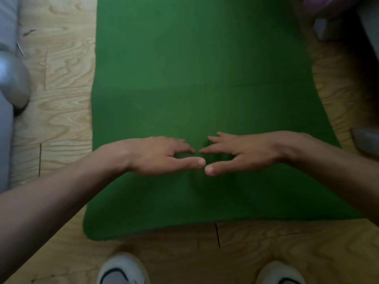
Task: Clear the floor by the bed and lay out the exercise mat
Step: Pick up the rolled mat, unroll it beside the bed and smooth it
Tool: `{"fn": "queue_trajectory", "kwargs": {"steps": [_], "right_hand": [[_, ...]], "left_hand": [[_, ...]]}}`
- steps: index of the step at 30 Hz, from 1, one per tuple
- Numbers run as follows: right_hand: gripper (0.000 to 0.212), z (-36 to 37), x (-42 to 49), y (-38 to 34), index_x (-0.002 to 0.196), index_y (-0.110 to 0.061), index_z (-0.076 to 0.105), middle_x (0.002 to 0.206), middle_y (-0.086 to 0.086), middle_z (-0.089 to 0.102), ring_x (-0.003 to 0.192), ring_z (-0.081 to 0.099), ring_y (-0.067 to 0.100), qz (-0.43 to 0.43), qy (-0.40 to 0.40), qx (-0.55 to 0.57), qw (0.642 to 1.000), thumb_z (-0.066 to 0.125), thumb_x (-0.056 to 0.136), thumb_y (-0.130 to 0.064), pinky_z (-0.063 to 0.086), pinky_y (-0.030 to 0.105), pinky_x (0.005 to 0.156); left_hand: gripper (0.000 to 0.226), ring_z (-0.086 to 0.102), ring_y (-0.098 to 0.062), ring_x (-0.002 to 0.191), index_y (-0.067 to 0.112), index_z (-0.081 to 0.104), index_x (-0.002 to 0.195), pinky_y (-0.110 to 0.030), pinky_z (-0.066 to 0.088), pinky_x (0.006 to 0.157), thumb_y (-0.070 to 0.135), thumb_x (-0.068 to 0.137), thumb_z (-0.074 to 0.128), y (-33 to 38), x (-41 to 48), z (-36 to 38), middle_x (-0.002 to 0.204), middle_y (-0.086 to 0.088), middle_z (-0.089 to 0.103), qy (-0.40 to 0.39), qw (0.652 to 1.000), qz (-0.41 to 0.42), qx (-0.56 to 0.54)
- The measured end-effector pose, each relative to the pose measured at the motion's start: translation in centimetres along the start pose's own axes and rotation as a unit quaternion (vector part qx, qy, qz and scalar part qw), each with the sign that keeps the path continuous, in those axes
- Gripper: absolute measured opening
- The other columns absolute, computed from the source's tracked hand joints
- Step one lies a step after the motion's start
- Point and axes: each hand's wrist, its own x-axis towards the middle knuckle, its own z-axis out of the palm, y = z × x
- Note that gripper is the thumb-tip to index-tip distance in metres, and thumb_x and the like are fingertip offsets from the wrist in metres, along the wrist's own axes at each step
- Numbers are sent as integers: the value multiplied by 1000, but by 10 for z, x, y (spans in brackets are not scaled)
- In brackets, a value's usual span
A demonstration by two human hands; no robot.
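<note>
In the head view, the green exercise mat (201, 78) lay unrolled on the plywood floor (61, 124), its long axis running straight away from the person, its near short edge just ahead of two white shoes (123, 271) at the bottom of the frame. Both hands sat directly over the near end of the mat, on its centre line. The left hand (162, 155) came in from the left and the right hand (244, 153) from the right, palms down, fingers spread and flat, gripping nothing. Their thumb tips and forefinger tips nearly met in the middle. Neither hand was nearer the mat than the other; they were mirror images. Whether the palms actually pressed the mat or hovered just above it could not be told, though a faint crease in the foam beneath them suggested contact.

The likely move was a smoothing stroke outward from the centre toward the long edges, so the hands' midline placement mattered most.

The mat's near left corner (90, 232) looked flat. To the left, a pale grey bed edge (8, 140) and a rounded metallic object (14, 83) sat beside the floor strip, apart from the mat. To the right, dark, blurred items (365, 140) lay near the mat's edge.
</note>
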Motion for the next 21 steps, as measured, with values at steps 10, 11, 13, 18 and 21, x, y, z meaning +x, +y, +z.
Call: {"fn": "queue_trajectory", "kwargs": {"steps": [10,11,13,18,21], "right_hand": [[114,-22,71,34,158,-33,-10,166,10,-23,153,-17,35,109,273,-108,950,66,80,-65,5,68,120],[114,-25,75,36,158,-34,-11,166,10,-23,154,-17,35,115,276,-95,950,66,80,-67,4,69,119],[114,-27,84,39,158,-35,-12,166,10,-24,154,-16,36,129,277,-75,949,64,80,-69,4,71,118],[113,-28,91,42,158,-35,-12,166,8,-23,154,-15,36,137,266,-69,952,64,80,-69,4,70,119],[105,-43,78,37,159,-33,-6,168,10,-15,155,-9,34,129,292,-40,947,61,85,-65,7,68,120]], "left_hand": [[123,-11,-40,150,35,-22,151,-63,17,118,79,70,58,-52,66,-7,162,-11,-22,222,952,-140,158],[122,-11,-39,150,36,-21,151,-63,17,118,80,70,58,-54,70,-10,162,-9,-22,219,954,-142,147],[119,-10,-38,151,37,-18,152,-64,16,118,80,70,57,-57,76,-12,163,-7,-22,212,958,-144,130],[118,-10,-37,151,39,-17,152,-63,15,118,81,70,56,-62,83,-13,162,-4,-23,199,962,-146,121],[110,-9,-30,152,37,-18,152,-60,14,120,80,75,48,-63,71,-22,163,-1,-19,253,954,-142,68]]}}
